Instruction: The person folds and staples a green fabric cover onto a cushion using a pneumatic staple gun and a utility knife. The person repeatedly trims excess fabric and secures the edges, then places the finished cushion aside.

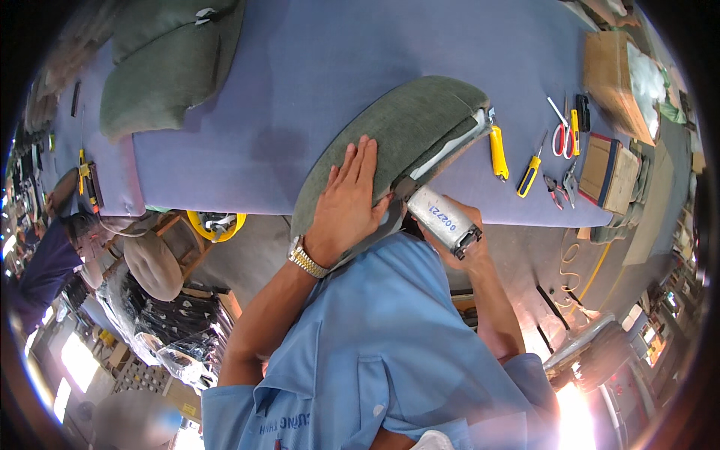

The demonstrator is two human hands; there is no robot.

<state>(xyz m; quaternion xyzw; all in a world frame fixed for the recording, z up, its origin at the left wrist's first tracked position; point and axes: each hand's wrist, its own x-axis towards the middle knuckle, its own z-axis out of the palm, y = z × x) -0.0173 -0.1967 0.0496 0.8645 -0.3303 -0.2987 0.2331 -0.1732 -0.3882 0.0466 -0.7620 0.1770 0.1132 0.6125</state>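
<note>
- Head view: the green padded cushion [390, 124], the piece being worked on, leans across the near edge of the blue table [277, 97], its lower end against the wearer's shirt [390, 300].
- The left hand [346, 201] lies flat on the cushion's fabric face, fingers straight and close together, clamped on nothing; its thumb reaches toward the tool's nose.
- The right hand [475, 253] is wrapped around a silver stapler-like tool [441, 219] at the cushion's right-hand edge; the far fingers are hidden.
- A white strip [448, 145] shows along that edge, above the tool's nose.
- Right of the cushion: a yellow cutter [498, 155] just beside its upper corner, then a screwdriver [529, 175], scissors [560, 139] and pliers [570, 184] farther out.
- The step in hand looks like fastening the cover along the cushion's edge; whether the tool is firing, I cannot tell.
- The next move seems to call for a steady left palm and the nose square to the cushion's edge.
</note>
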